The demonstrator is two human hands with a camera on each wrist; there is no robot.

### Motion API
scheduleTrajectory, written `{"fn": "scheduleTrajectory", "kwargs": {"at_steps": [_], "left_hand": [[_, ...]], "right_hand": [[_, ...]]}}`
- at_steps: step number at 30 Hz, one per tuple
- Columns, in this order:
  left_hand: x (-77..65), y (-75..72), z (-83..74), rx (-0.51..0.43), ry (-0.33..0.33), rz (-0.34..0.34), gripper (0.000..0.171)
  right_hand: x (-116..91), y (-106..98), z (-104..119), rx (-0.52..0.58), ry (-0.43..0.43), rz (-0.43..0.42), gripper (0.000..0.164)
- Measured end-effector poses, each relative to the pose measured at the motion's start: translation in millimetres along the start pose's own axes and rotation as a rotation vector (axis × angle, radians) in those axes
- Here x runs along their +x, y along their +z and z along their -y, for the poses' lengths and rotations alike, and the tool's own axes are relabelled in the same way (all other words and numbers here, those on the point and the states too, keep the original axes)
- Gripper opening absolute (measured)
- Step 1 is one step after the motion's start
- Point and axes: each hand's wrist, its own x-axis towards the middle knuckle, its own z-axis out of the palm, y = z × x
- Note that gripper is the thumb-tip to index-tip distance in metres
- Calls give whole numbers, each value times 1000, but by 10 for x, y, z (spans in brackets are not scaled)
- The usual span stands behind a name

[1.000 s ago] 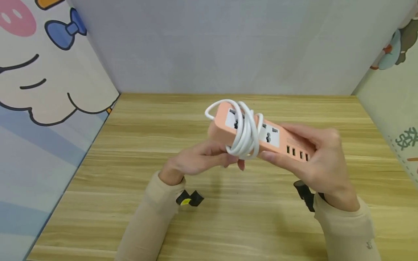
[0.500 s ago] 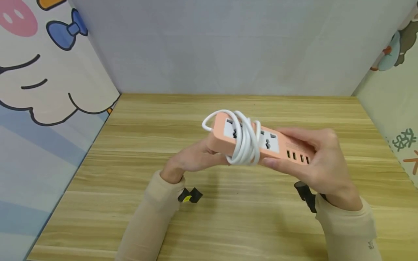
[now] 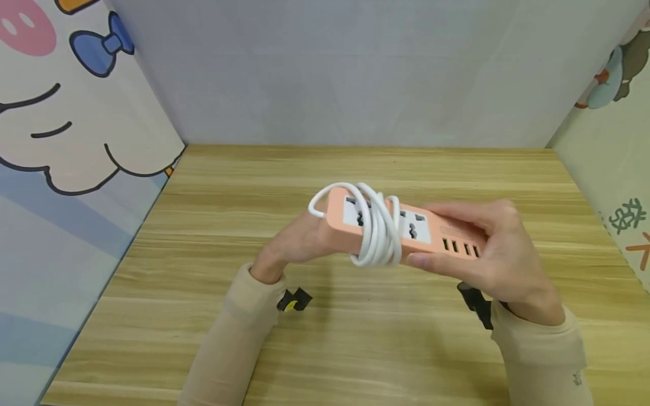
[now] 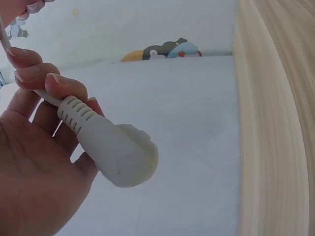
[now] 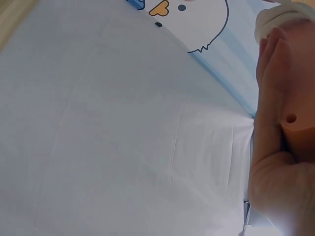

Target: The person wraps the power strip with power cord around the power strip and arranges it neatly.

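A peach power strip (image 3: 438,232), with white socket panels and several USB ports, is held above the table. My right hand (image 3: 503,256) grips its right end, thumb along the near side. Wound round the left half of the strip is its white power cord (image 3: 377,239). My left hand (image 3: 299,242) is behind and below the left end, its fingers hidden there in the head view. In the left wrist view those fingers curl over the cord just behind the white plug (image 4: 120,152). The strip's underside (image 5: 301,140) shows beside my right hand in the right wrist view.
Under both hands lies a wood-grain table (image 3: 386,349). A pale grey wall (image 3: 355,73) stands along its back edge. Printed cartoon panels (image 3: 86,113) border the left and right sides. A small black camera mount (image 3: 474,304) is on each wrist.
The power strip has come down and slightly left, with my right hand following a little. The strip's left end now covers my left hand's fingertips, which showed below it a second ago.
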Motion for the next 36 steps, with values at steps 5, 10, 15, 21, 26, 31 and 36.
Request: {"fn": "scheduleTrajectory", "kwargs": {"at_steps": [5,10,15,21,26,31,36], "left_hand": [[-108,-38,119,58,-129,-81,38],[-204,-93,171,320,-180,-140,30],[-195,-126,178,584,-58,-105,15],[-209,-123,85,582,-83,-2,7],[-239,-138,-20,601,-142,60,11],[-270,-167,-80,613,-186,93,13],[-282,-159,-110,640,-191,130,11]], "right_hand": [[1,-9,-25,-4,-13,45,46],[1,-41,-39,-40,-2,115,48],[9,-47,-48,-71,-31,181,46],[33,-41,-79,-167,-52,283,40],[51,-48,-113,-202,-50,380,33],[55,-49,-139,-195,-66,433,30],[59,-35,-156,-218,-60,497,25]]}}
